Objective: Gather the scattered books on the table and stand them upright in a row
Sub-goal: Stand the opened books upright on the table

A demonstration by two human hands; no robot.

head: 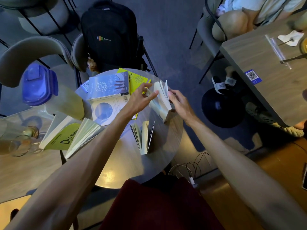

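Standing books [144,138] on round table [126,163], flat books [108,85] behind them, backpack [109,34] on chair [78,52] beyond, jug [39,85] left.

The far fanned book [162,98] stood upright on my right, pages splayed. The near fanned book [143,136] stood likewise, closer to me. On my left, the left fanned book [83,135] touched the leaning yellow book [58,136]. Farther off, the blue book [108,85] lay flat over the lime book [138,78], just beside the flat white book [108,112].

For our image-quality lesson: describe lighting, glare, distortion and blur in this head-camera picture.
Head view: dim, bluish light; warm glare on the round table near the viewer; the wide-angle lens stretches the edges; left hand, right hand and the standing book between them look slightly soft.
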